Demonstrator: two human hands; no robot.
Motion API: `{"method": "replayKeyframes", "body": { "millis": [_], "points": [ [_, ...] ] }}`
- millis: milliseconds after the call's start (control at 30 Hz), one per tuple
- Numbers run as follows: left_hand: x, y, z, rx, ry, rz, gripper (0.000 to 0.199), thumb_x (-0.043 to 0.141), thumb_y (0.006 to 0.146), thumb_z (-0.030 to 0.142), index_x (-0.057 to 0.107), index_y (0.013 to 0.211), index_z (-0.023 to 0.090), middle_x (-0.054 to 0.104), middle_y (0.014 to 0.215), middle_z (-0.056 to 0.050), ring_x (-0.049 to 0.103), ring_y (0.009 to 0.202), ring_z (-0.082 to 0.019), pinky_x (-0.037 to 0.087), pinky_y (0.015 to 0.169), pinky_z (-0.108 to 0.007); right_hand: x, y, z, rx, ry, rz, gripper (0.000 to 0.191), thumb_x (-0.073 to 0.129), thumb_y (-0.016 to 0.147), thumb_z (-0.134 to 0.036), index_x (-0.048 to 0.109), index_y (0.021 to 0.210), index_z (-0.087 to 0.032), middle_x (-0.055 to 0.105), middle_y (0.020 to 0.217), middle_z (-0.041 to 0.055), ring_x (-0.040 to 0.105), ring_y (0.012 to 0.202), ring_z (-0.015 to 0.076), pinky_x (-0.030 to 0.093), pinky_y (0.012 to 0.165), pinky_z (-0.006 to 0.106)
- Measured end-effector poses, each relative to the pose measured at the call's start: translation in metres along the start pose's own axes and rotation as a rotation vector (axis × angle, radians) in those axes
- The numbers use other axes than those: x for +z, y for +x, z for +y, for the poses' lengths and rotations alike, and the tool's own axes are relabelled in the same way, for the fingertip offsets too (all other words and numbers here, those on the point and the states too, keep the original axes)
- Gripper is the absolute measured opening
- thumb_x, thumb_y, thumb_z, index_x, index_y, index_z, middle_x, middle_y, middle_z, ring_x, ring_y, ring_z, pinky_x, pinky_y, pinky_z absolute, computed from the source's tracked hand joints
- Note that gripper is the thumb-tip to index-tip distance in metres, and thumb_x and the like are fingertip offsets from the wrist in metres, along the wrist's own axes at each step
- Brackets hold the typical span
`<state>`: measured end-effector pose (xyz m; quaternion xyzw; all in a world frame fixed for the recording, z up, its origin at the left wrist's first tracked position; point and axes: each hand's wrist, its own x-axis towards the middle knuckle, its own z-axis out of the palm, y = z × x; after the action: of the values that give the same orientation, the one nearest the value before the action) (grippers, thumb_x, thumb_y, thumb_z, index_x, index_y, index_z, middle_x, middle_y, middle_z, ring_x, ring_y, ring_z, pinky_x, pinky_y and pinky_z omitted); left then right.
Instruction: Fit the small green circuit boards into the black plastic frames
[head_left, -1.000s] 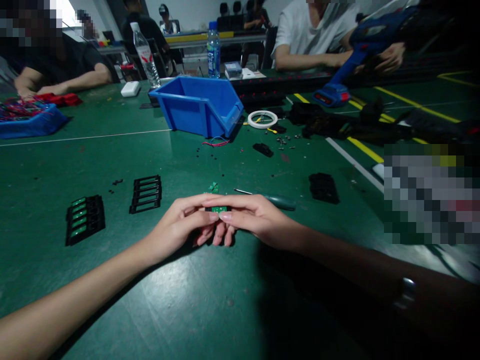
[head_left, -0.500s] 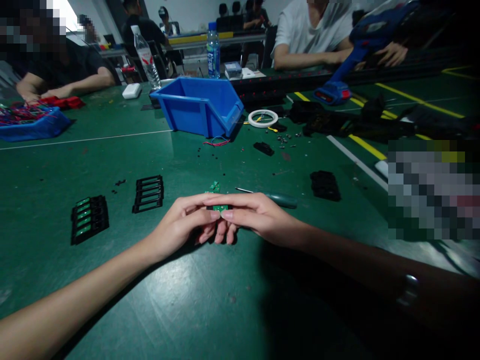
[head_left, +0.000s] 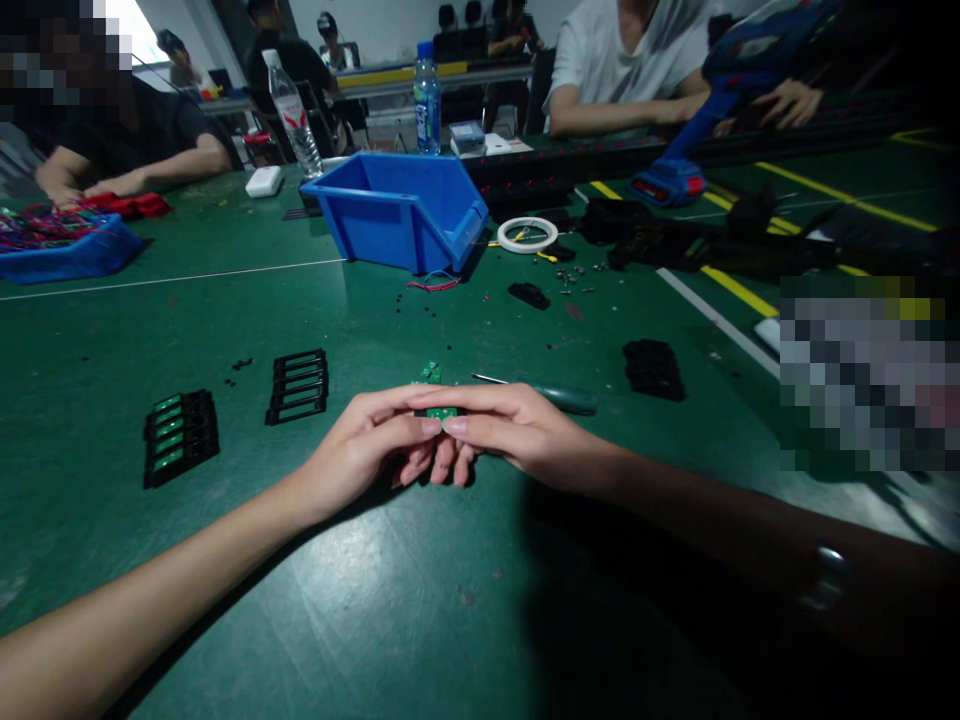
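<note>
Between my two hands is a small green circuit board [head_left: 442, 412], pinched at its near edge by both thumbs. My left hand [head_left: 379, 437] is closed on its left side, and my right hand [head_left: 517, 425] is closed on its right side, fingertips meeting in the middle. Most of the board is covered by fingers. Just beyond the fingers lie more small green boards [head_left: 430, 372]. A screwdriver [head_left: 566, 399] with a dark green handle lies behind my right hand, its shaft pointing left.
To the left are a black slotted frame [head_left: 297, 386] and another black frame holding green boards [head_left: 180, 436]. A black part [head_left: 652, 369] lies right. Farther back stand a blue bin [head_left: 375, 215], a tape roll [head_left: 527, 235], loose screws [head_left: 574, 280] and a blue power drill [head_left: 682, 150]. Co-workers sit opposite.
Hardly anything differs. Both hands keep the same grip on the circuit board, and the view has shifted very slightly.
</note>
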<state>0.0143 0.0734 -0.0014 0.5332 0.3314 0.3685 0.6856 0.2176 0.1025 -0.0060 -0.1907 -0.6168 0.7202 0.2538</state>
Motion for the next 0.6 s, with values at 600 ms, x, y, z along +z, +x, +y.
{"method": "replayKeyframes", "body": {
  "millis": [600],
  "points": [
    [-0.0013, -0.0004, -0.0003, 0.004, 0.013, -0.053, 0.038, 0.058, 0.098, 0.021, 0.062, 0.134, 0.010, 0.071, 0.077, -0.007, 0.053, 0.058, -0.010, 0.041, 0.051, -0.020, -0.0006, -0.0013, 0.0023, -0.001, 0.008, 0.014, 0.043, 0.054, 0.101, -0.020, 0.058, 0.142, -0.013, 0.076, 0.099, 0.0140, 0.072, 0.080, 0.0186, 0.057, 0.066, 0.029]
  ]
}}
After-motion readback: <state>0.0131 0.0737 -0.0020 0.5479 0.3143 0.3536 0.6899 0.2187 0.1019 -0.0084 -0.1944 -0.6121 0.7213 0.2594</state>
